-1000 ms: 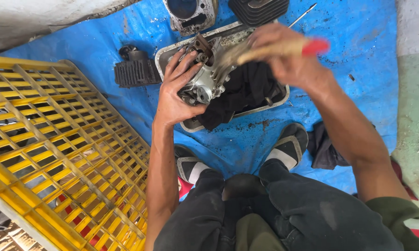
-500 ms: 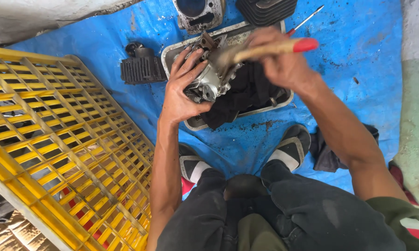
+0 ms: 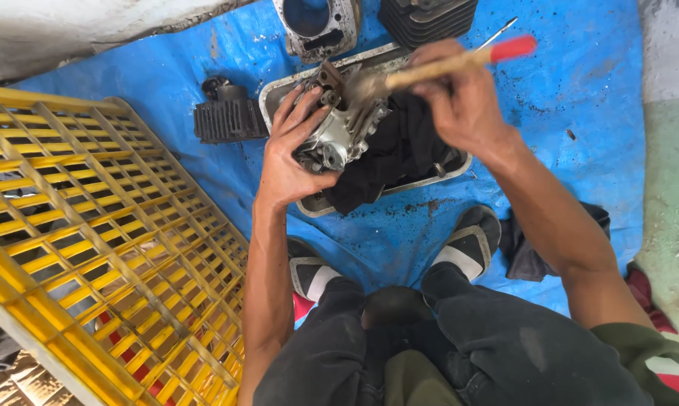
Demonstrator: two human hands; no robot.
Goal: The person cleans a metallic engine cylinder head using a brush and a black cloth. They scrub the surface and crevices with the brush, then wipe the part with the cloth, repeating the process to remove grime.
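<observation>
Gripping a grey metal engine part [image 3: 338, 129] over the metal tray [image 3: 437, 171], left hand [image 3: 293, 154], fingers wrapped round its side. Right hand [image 3: 460, 105], fingers closed on a wooden brush [image 3: 445, 66] with red tip, bristles touching the part. Dark rag [image 3: 399, 154] in the tray. Tray lies on blue tarp [image 3: 580, 128], near its far edge. Yellow plastic crate [image 3: 91, 248] beside tarp's left edge.
</observation>
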